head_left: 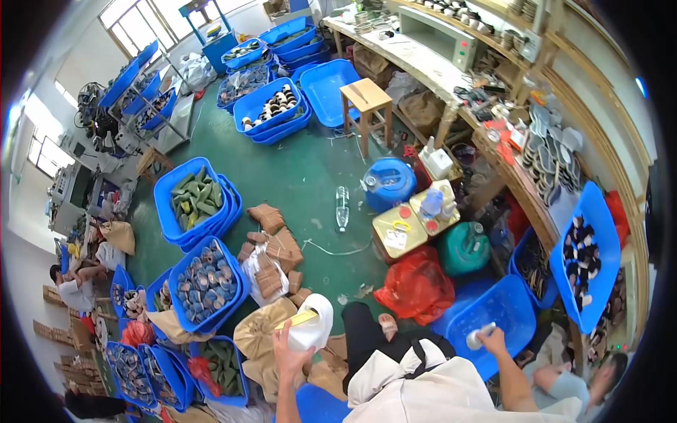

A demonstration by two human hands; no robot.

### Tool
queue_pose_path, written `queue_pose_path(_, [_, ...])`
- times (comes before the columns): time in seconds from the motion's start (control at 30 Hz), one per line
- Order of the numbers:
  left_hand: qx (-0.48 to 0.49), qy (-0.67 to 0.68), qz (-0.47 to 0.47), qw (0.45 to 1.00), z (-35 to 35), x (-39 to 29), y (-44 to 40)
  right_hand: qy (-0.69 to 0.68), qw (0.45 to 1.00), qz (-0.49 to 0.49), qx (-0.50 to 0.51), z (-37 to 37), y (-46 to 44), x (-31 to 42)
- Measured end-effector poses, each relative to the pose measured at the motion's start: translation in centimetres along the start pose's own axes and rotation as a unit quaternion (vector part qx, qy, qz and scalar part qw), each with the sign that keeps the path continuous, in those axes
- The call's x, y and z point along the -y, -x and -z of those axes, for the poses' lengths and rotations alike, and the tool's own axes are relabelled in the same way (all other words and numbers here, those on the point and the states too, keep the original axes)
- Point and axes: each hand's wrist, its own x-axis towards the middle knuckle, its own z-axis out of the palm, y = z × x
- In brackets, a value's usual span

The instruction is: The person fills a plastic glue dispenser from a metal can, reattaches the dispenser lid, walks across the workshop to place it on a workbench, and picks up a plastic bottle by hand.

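Observation:
My left hand (290,358) is raised at the lower middle, with its fingers round a smooth white rounded object (317,326). Whether that is a roll or a container, I cannot tell. A yellow strip (296,319) lies across its upper side near my fingertips. My right hand (492,340) is closed on a small pale grey, rounded object (477,336), whose kind I cannot make out. Beneath and around the right hand is a blue plastic tub (518,303). Brown paper sacks (264,328) lie beside the left hand.
A red plastic bag (416,285), a green jug (464,248) and a blue drum (389,185) stand ahead. Blue tubs of shoe parts (208,285) line the left. A clear bottle (342,209) is on the green floor. Other people (76,289) sit at far left and lower right.

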Motion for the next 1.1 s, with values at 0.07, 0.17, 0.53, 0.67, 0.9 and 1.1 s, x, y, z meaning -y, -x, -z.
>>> queue_pose_path(0.07, [-0.016, -0.01, -0.021, 1.0, 1.1, 0.7, -5.9, -0.029, 0.999, 0.03, -0.002, -1.0, -5.5, 9.6])
queue_pose_path(0.17, [-0.003, -0.034, -0.035, 0.999, 3.1, 0.9, -15.2, -0.082, 0.993, 0.076, -0.028, -4.3, -13.5, 20.4])
queue_pose_path(0.53, [0.118, -0.081, -0.157, 0.977, 9.0, -5.7, -52.4, -0.145, 0.985, -0.086, 0.026, -18.9, -10.6, 38.8])
queue_pose_path(0.67, [0.148, -0.09, -0.237, 0.956, 7.5, -11.6, -65.5, -0.107, 0.937, -0.334, 0.011, -21.4, -8.6, 42.5])
queue_pose_path(0.9, [0.221, -0.065, -0.362, 0.903, -0.8, -25.6, -86.9, -0.2, 0.826, -0.518, -0.101, -36.8, -15.4, 39.3])
queue_pose_path(1.1, [0.344, -0.078, -0.442, 0.825, -11.2, -39.5, -102.6, -0.302, 0.875, -0.373, -0.068, -31.9, -34.5, 59.1])
